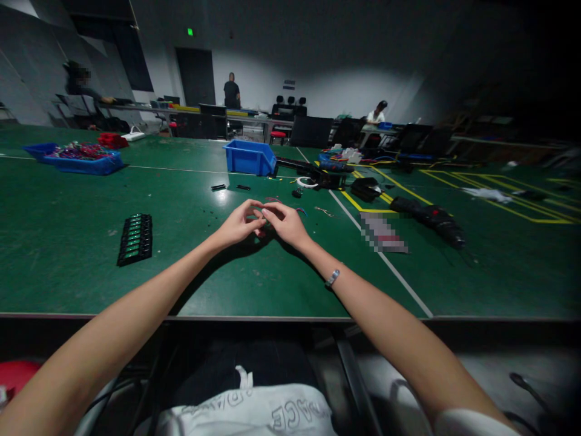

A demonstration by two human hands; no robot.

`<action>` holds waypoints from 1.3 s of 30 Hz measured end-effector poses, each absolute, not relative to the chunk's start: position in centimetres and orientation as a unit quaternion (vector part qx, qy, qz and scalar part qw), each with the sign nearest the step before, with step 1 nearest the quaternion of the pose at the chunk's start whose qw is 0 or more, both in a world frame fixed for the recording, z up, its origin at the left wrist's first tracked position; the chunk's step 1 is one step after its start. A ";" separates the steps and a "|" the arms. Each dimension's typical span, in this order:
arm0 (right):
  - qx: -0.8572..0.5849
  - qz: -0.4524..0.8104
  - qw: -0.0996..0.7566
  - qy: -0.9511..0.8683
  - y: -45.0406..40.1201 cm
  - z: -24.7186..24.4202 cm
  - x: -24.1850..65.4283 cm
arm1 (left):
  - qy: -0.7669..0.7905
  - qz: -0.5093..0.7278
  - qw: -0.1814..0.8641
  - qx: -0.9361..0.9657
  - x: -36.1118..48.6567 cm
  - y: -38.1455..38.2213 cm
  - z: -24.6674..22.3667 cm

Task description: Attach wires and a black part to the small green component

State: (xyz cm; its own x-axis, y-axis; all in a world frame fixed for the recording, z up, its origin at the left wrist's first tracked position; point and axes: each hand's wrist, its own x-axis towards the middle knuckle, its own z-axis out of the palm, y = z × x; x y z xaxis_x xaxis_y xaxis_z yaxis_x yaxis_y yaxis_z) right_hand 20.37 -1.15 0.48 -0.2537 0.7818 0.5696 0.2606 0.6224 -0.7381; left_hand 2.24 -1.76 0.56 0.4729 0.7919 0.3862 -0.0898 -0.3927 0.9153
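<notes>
Above the green table, my left hand (239,225) and my right hand (287,225) meet with fingers bent and fingertips together. They close on something small that the fingers mostly hide; I cannot make out its kind. Thin red and blue wires (301,211) show just beyond my right hand, and whether they join the held piece cannot be seen. A few pale wire pieces (324,211) lie to the right. Left of my hands is a black tray (135,238) with a row of several green circuit boards. Two small black strips (218,188) lie beyond my left hand.
A blue bin (249,158) stands at the back middle. Blue trays (84,165) of coloured wires sit far left, beside red parts (112,140). On the right lie a black power screwdriver (429,221) and a blurred-out flat item (384,233). People work at distant benches.
</notes>
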 end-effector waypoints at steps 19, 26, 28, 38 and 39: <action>-0.330 0.280 0.477 -0.765 -1.2 0.7 20.8 | 0.243 0.440 0.521 0.690 2.0 -1.4 0.4; -0.337 0.310 0.478 -0.749 -1.1 0.7 21.0 | 0.254 0.462 0.487 0.696 2.2 -1.6 0.7; -0.339 0.317 0.481 -0.744 -1.1 0.6 21.0 | 0.261 0.468 0.476 0.698 2.2 -1.5 0.7; -0.346 0.334 0.471 -0.739 -1.0 0.1 21.0 | 0.290 0.490 0.429 0.701 1.9 -0.9 0.3; -0.346 0.334 0.471 -0.739 -1.0 0.1 21.0 | 0.291 0.492 0.425 0.702 1.9 -0.9 0.3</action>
